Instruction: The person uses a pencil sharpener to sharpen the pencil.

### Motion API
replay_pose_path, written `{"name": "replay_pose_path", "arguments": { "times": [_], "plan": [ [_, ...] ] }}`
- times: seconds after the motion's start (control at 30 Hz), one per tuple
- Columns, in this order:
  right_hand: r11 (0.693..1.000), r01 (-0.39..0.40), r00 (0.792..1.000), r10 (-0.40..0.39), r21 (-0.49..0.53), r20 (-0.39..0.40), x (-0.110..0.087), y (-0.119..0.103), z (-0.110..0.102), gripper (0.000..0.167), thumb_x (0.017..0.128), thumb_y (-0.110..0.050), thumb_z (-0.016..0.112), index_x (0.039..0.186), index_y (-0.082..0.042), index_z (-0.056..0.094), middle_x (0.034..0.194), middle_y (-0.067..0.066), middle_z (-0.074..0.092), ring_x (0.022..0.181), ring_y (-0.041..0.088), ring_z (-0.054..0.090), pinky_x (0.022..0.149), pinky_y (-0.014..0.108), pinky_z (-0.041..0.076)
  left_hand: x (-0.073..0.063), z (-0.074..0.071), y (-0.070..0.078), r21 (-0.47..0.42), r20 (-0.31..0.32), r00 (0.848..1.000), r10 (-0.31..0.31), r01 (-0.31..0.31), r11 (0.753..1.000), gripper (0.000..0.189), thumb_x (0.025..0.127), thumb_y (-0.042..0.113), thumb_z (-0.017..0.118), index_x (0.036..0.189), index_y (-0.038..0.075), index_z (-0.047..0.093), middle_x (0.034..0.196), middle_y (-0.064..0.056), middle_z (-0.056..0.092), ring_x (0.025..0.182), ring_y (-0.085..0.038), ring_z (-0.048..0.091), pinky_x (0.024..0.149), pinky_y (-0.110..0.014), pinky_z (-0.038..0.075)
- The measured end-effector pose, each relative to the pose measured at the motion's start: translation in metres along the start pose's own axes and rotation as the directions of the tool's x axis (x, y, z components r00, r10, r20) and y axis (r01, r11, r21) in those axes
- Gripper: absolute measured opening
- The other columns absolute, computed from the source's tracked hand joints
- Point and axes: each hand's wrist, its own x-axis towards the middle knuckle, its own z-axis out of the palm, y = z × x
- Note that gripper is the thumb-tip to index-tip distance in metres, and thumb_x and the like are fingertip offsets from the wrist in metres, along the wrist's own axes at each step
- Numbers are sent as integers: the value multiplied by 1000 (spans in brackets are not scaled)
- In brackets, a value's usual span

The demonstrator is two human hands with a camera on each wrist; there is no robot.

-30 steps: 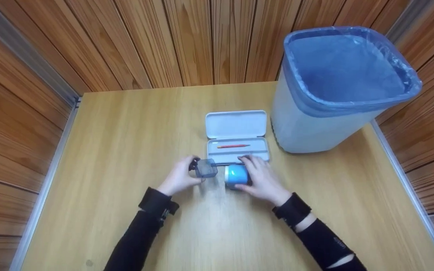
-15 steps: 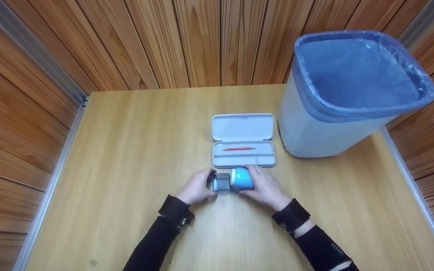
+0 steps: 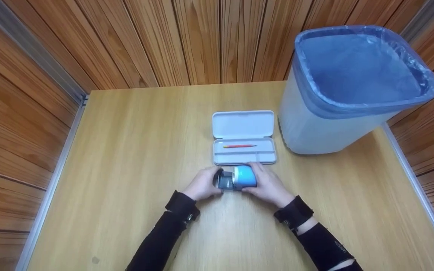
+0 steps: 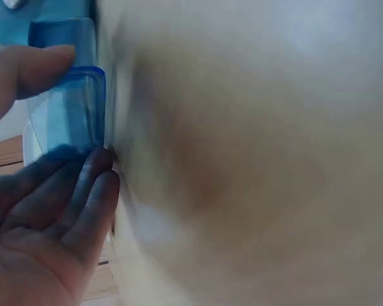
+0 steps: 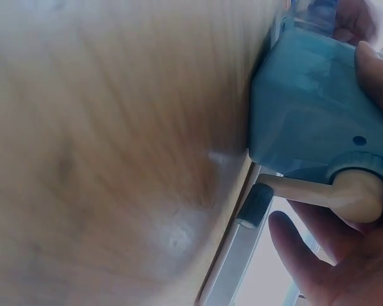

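In the head view my right hand (image 3: 269, 185) grips the blue body of a crank pencil sharpener (image 3: 245, 176) from its right side. The right wrist view shows its cream crank arm (image 5: 306, 190) with a dark knob, beside my fingers. My left hand (image 3: 204, 183) holds the clear shavings drawer (image 4: 76, 115) between thumb and fingers. In the head view the drawer meets the left end of the sharpener body; how far it sits inside cannot be told. Both parts lie low over the table, just in front of an open pencil case.
The white pencil case (image 3: 243, 124) lies open, its lid toward the back wall. A red pencil (image 3: 239, 146) rests in its rear compartment. To the right stands a tall bin (image 3: 315, 131) lined with a blue bag. Wooden panels (image 3: 202, 41) enclose the table (image 3: 138, 150).
A second ago a gap separated the drawer from the sharpener body. My left hand has brought the drawer rightward against it, and both hands sit slightly farther from the pencil case.
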Motion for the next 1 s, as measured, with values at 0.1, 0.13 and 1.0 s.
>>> {"name": "replay_pose_path", "arguments": {
  "times": [0.1,0.13,1.0],
  "plan": [
    [1000,10,1000,-10,1,-1,1,0,-1,78,73,-21,87,138,-6,47,130,18,59,117,38,59,102,54,48,2,0,0,-32,-8,1000,-5,5,999,63,66,4,82,124,-1,59,118,-17,69,111,-32,65,103,-44,50],
    [1000,10,1000,-10,1,1,2,0,-1,77,73,-21,87,138,-7,47,130,18,59,117,38,59,102,54,48,2,0,-1,-46,-9,1000,-3,2,999,62,67,4,82,124,-1,59,118,-16,69,111,-32,65,103,-44,50],
    [997,77,997,-78,-23,-11,3,-4,2,78,71,-15,87,137,-4,48,126,20,60,115,39,59,101,54,48,15,29,22,-30,-59,997,50,-52,998,67,69,16,89,127,3,58,120,-13,69,113,-30,64,103,-42,49]
  ]
}}
